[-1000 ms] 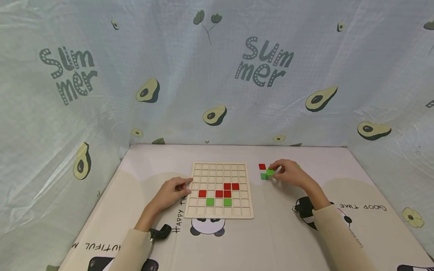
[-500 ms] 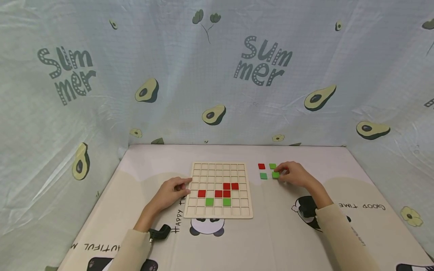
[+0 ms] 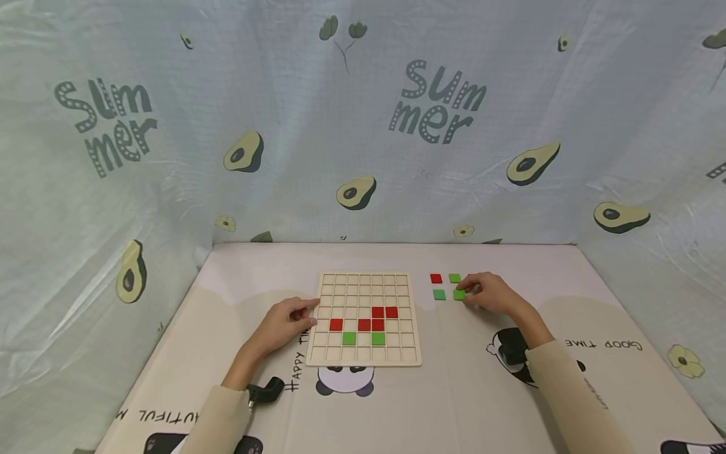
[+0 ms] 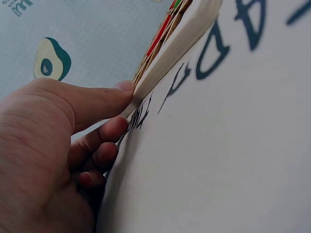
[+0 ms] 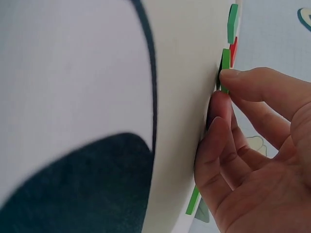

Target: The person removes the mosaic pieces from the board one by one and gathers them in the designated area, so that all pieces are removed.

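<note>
In the head view my left hand [image 3: 282, 323] touches the left edge of a wooden grid board [image 3: 334, 356] with thumb and forefinger. The left wrist view shows that thumb [image 4: 109, 102] against the board's rim. Red tiles [image 3: 377, 325] and green tiles [image 3: 349, 338] sit in some squares. To the right of the board, my right hand [image 3: 489, 293] pinches a bright green tile [image 5: 225, 68] at the table surface. Around it lie a darker green tile [image 3: 439, 295], a red tile [image 3: 436, 279] and another bright green tile [image 3: 455, 278].
A further green tile [image 5: 193, 200] lies beyond my right hand's fingers in the right wrist view. The tablecloth [image 3: 454, 391] has panda prints and lettering. A hanging cloth [image 3: 295, 126] with avocado prints encloses the table's back and sides.
My right hand has carried the bright green tile a little to the right and down to the table, uncovering another green tile. My left hand stays at the board's edge.
</note>
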{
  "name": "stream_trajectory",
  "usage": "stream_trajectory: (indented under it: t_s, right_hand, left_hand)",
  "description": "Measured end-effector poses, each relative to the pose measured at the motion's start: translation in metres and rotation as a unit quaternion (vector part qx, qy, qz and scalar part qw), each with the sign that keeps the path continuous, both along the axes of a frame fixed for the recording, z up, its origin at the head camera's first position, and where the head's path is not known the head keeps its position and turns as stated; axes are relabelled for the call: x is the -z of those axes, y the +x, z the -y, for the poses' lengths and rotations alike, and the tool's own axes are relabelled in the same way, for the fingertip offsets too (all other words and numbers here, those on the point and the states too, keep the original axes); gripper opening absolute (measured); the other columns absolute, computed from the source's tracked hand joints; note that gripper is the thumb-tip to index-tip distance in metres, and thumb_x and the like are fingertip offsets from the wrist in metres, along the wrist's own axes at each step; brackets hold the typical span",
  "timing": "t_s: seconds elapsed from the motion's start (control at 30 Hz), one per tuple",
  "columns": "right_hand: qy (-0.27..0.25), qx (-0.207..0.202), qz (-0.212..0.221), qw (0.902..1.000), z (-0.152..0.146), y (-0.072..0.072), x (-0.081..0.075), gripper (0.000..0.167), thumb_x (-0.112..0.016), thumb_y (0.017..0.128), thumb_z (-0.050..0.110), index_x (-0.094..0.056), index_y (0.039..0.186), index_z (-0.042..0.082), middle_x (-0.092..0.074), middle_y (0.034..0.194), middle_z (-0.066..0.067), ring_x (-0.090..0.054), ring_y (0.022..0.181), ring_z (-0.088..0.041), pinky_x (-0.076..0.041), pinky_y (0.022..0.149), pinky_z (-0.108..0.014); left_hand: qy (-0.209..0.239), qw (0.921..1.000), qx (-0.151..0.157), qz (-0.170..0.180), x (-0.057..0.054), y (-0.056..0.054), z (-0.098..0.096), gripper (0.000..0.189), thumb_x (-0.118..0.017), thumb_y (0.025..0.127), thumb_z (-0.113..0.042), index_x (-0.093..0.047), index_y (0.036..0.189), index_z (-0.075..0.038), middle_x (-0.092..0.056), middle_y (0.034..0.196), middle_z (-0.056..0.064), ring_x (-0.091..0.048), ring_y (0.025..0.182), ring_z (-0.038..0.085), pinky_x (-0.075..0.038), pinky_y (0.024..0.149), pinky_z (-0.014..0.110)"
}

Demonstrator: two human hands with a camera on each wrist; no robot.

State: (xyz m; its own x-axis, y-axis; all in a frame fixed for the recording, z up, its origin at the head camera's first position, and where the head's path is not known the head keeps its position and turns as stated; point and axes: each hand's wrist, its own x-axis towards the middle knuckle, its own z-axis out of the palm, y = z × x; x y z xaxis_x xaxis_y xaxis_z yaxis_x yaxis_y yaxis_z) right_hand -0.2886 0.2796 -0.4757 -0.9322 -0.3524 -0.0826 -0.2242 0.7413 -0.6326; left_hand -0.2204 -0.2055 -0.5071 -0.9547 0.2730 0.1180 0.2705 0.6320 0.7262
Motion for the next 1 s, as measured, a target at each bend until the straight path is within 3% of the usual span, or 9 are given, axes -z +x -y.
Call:
stream_trajectory:
  t_s: [1.0]
  right_hand:
    - [-0.032, -0.006, 0.008, 0.9994, -0.0028, 0.0014, 0.0072, 0.029, -0.073, 0.087, 0.002, -0.069, 0.115, -0.003, -0.062, 0.101, -0.012, -0.052, 0.087, -0.021, -0.046, 0.07, -0.028]
  left_hand:
    - [-0.002, 0.9999, 0.009, -0.009, 0.0019, 0.0006, 0.0031, 0.046, -0.077, 0.093, -0.02, -0.068, 0.136, -0.005, -0.059, 0.087, -0.001, -0.051, 0.083, 0.014, -0.041, 0.074, 0.025]
